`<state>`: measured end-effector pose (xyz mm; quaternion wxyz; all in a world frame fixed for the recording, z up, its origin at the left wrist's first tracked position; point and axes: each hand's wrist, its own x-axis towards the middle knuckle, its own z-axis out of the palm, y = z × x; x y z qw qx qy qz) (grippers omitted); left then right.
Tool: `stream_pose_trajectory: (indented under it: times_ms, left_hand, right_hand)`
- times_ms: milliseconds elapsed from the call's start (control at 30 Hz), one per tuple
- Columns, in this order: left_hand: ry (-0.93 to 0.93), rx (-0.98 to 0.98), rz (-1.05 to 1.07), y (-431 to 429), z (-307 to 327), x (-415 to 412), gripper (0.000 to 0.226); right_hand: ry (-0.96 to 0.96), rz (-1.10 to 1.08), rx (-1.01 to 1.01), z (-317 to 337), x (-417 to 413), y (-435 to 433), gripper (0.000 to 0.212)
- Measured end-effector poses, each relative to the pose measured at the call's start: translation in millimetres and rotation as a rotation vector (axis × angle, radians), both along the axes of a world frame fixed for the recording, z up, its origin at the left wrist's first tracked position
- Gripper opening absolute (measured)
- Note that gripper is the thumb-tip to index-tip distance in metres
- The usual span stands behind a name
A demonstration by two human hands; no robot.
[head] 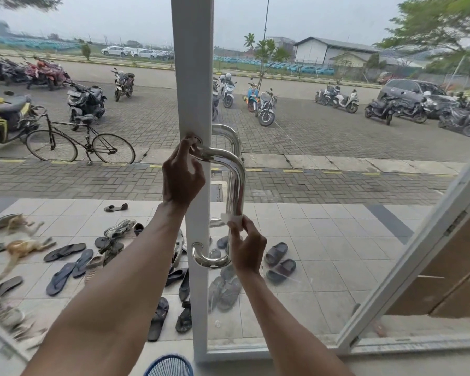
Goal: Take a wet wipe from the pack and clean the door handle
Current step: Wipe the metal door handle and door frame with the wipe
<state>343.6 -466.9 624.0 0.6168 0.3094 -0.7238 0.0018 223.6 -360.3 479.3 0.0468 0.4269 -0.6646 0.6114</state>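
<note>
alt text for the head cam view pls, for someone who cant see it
A person's right hand presses a white wet wipe against the lower part of a chrome door handle on a white-framed glass door, while the left hand grips the handle's top. Sandals and parked motorbikes show outside.

- Polished silver chrome on the door handle (235,185), mirror-bright.
- White wet wipe (233,219) against the chrome.
- White paint on the door frame (194,77).
- Pale grey square tiles on the porch floor (323,240).
- Grey-brown brick paving (337,131) in herringbone pattern, with yellow dashes along the kerb.
- Ginger and white on the cat (19,240).
- Black bicycle (79,142).
- Dark blue, grey and black sandals (65,270).
- Blue scooter (253,97) with orange trim.
</note>
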Motion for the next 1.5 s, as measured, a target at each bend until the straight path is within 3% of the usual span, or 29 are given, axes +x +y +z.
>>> stream_pose_trajectory:
  times_ms: [200,467,633,833,1133,1267,1500]
  left_hand:
    - [-0.054,-0.021,0.011,-5.0,3.6,8.5,0.044]
    - [-0.037,0.023,-0.01,3.9,6.4,7.6,0.049]
    - [-0.023,0.064,-0.044,6.4,8.7,8.0,0.052]
    - [-0.042,0.103,-0.031,12.9,14.4,12.0,0.057]
    - [-0.051,0.165,-0.051,20.5,20.2,13.9,0.06]
    - [-0.059,0.18,-0.051,22.5,23.0,16.2,0.059]
    - [-0.107,0.255,-0.053,22.6,28.1,20.9,0.063]
  right_hand:
    - [-0.036,0.004,0.153,-5.3,4.4,7.0,0.011]
    - [0.055,-0.052,-0.046,53.6,7.9,-3.0,0.026]
    - [0.088,-0.031,0.008,36.5,3.0,-3.0,0.038]
    - [0.028,-0.004,0.14,23.4,3.1,5.2,0.021]
    - [0.076,-0.029,0.016,96.2,0.7,-4.9,0.023]
    - [0.134,-0.014,0.047,82.9,-3.1,0.0,0.024]
    - [0.037,-0.004,0.183,57.1,7.2,11.1,0.021]
